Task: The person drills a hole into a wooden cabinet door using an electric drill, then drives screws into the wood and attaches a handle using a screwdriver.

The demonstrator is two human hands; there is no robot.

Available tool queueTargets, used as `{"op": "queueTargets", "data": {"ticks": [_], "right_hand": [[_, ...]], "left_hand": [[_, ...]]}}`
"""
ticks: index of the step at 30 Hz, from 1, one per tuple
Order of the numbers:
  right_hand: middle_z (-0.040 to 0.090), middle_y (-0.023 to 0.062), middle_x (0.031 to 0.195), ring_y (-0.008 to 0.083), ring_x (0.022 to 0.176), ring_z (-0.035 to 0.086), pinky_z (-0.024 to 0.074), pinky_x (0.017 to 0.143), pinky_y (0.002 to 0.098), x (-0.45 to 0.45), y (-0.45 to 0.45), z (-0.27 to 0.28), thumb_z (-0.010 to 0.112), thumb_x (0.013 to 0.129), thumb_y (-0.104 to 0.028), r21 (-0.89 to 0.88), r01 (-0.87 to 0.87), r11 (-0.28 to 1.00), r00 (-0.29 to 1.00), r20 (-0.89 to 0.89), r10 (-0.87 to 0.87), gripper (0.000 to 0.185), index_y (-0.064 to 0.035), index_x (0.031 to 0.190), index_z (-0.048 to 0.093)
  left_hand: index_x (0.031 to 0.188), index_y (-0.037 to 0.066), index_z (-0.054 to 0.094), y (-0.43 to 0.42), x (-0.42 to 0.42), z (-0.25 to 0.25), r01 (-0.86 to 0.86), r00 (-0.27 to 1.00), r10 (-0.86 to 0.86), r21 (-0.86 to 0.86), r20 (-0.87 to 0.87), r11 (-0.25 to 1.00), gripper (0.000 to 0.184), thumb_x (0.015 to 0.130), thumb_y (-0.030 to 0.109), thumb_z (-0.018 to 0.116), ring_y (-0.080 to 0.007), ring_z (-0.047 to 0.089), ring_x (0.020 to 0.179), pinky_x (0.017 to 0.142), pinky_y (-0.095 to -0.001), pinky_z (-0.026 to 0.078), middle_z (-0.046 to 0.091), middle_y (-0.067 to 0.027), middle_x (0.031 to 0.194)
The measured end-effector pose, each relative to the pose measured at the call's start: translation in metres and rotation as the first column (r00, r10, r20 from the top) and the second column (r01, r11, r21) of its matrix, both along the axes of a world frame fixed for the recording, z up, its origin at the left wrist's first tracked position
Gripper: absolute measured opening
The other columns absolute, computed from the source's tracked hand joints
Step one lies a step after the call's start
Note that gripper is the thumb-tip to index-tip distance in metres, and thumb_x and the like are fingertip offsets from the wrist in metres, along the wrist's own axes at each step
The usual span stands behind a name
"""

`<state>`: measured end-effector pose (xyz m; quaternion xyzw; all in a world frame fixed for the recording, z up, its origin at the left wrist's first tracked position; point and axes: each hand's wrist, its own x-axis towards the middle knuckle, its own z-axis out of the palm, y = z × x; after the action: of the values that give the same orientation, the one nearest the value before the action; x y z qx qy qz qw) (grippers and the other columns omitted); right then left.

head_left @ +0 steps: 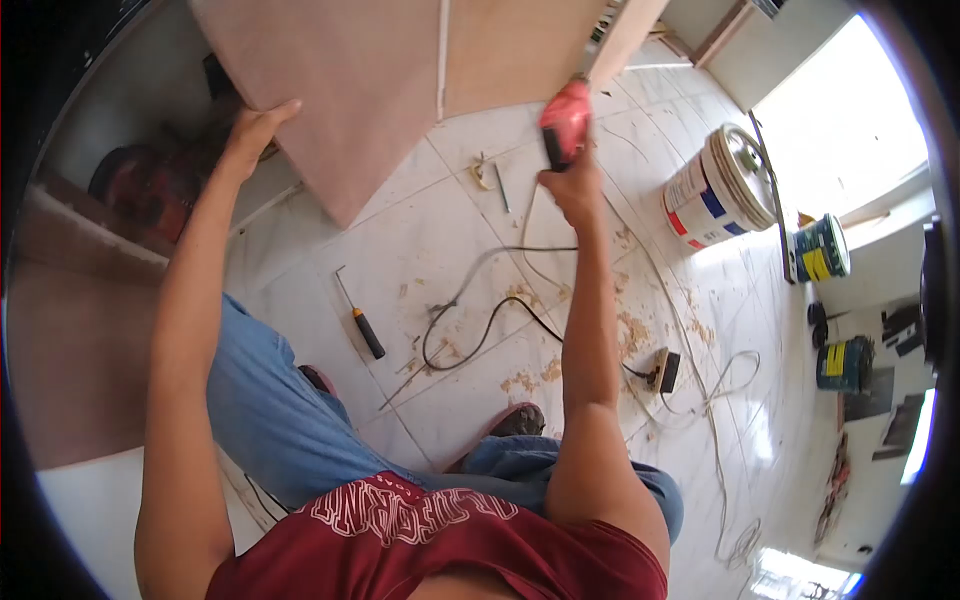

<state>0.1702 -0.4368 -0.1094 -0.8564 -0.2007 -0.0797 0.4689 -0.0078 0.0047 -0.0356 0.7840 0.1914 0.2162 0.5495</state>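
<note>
My left hand point(260, 135) is closed on the edge of a tilted pinkish-brown wood panel point(345, 90), its thumb lying on the panel's face. My right hand point(575, 190) is stretched forward and wrapped round a red and black power drill point(568, 120), somewhat blurred. The drill's front end is close to an upright wooden edge point(618, 45). A black power cord point(490, 325) lies looped on the floor below my right hand. Between my hands, a screwdriver-like tool with a bent tip and a black and yellow handle point(368, 332) rests on the tiles, with a thin teal pencil-like stick point(502, 187) farther off.
White floor tiles point(300, 260) carry scattered wood shavings point(632, 335). A large white bucket point(715, 190) stands at the right, with dark green tubs point(822, 248) beyond it. A black socket block point(664, 371) and pale cable point(712, 400) lie near my right arm.
</note>
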Motion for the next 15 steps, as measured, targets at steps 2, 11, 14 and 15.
{"op": "queueTargets", "data": {"ticks": [2,11,14,15], "right_hand": [[0.065,0.0286,0.109,0.0476,0.101,0.064,0.0519,0.087,0.0517,0.004,0.009,-0.032,0.068,0.067,-0.011,-0.273,0.013,0.962,0.999,-0.025,-0.021,0.109,-0.0133,0.159,0.011],[0.060,0.0248,0.115,0.0409,0.105,0.064,0.0575,0.085,0.0458,0.002,-0.017,-0.165,0.076,0.074,-0.012,-0.679,0.139,0.721,0.977,-0.024,-0.211,0.105,-0.0077,0.158,0.012],[0.060,0.0249,0.115,0.0375,0.106,0.065,0.0581,0.086,0.0438,0.018,-0.044,-0.185,0.079,0.075,-0.012,-0.715,0.237,0.657,0.947,0.018,-0.322,0.104,-0.0028,0.156,0.015],[0.060,0.0252,0.116,0.0376,0.106,0.065,0.0580,0.086,0.0437,0.023,-0.052,-0.192,0.079,0.075,-0.012,-0.724,0.260,0.639,0.936,0.026,-0.352,0.103,-0.0029,0.156,0.015]], "left_hand": [[0.140,-0.005,0.049,-0.006,-0.002,0.004,0.008,1.000,-0.008,0.030,-0.014,1.000,0.069,0.086,0.027,0.078,-0.0224,0.052,0.128,0.109,-0.0336,0.039,0.056,-0.0124,0.138],[0.139,-0.003,0.051,-0.005,-0.002,0.000,0.072,0.997,-0.072,-0.007,0.026,0.997,0.065,0.086,0.025,0.076,-0.0208,0.053,0.126,0.108,-0.0341,0.039,0.057,-0.0103,0.137],[0.139,-0.002,0.052,-0.019,-0.007,-0.001,0.063,0.995,-0.064,0.014,0.079,0.998,0.063,0.087,0.024,0.075,-0.0199,0.052,0.126,0.107,-0.0332,0.038,0.057,-0.0094,0.137],[0.139,-0.002,0.052,-0.024,-0.005,0.000,0.052,0.994,-0.056,0.035,0.099,0.998,0.063,0.087,0.024,0.075,-0.0196,0.052,0.126,0.107,-0.0329,0.038,0.057,-0.0090,0.137]]}}
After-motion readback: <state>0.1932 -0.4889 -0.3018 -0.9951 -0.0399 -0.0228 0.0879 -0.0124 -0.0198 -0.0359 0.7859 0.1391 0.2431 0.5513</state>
